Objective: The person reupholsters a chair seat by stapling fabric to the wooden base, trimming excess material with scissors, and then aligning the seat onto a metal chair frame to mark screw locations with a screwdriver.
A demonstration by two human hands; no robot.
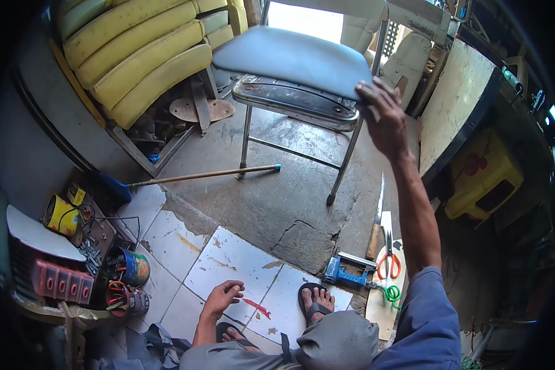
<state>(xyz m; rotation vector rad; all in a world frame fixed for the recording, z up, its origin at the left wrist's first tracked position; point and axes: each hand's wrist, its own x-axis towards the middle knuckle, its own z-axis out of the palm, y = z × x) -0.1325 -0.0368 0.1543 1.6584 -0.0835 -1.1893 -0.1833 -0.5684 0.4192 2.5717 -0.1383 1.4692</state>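
Observation:
My right hand reaches far forward and grips the right corner of a grey-blue padded chair seat, which is slightly blurred. The cushion is tilted over a metal folding chair, whose worn dark seat base shows below its near edge. Whether cushion and base touch at the back is hidden. Low in front of my lap, my left hand is empty, its fingers loosely bent and apart from the thumb. A red strip lies on the tiles beside it.
A blue staple gun, orange-handled scissors and a knife lie by my right foot. A broom crosses the floor. Tool cans and a red organizer box stand left. Yellow padded panels lean at back left.

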